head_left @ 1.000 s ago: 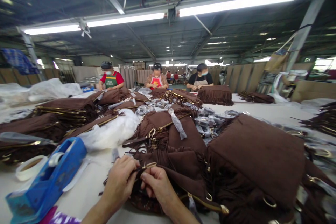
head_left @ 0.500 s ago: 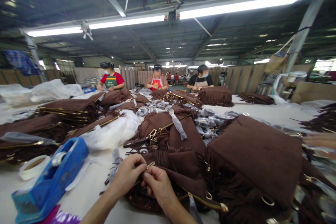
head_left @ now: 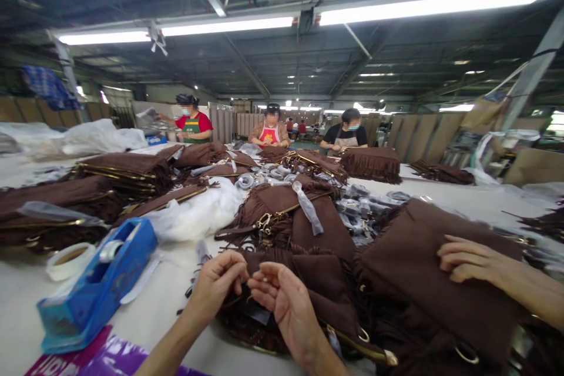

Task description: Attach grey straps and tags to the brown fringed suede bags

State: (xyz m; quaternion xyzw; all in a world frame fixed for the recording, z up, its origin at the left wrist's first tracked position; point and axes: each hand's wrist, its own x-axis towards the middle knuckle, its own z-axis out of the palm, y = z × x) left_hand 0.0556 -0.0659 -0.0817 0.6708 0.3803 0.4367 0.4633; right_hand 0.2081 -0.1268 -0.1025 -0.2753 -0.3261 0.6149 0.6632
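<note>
Close in front of me lies a brown fringed bag (head_left: 304,270) with a gold zipper along its edge. My left hand (head_left: 215,285) is over its near left corner, thumb and fingers pinched together; what is between them is too small to make out. Beside it, my right hand (head_left: 288,308) is turned partly palm up, fingers loosely extended and apart, with nothing visible in it. The two sets of fingertips nearly meet. Below them, the dark opening of the bag is partly hidden by my hands.
Another person's hand (head_left: 471,261) rests on a large brown bag (head_left: 423,247) at right. A blue tape dispenser (head_left: 97,288), a tape roll (head_left: 70,261) and a purple plastic bag (head_left: 118,358) are at left. White plastic (head_left: 202,211) and stacked bags lie beyond. Several people work opposite.
My right hand has loosened from a pinch and turned its palm up. The gold zipper piece between my fingers no longer shows. Another person's hand has come onto the large bag at right.
</note>
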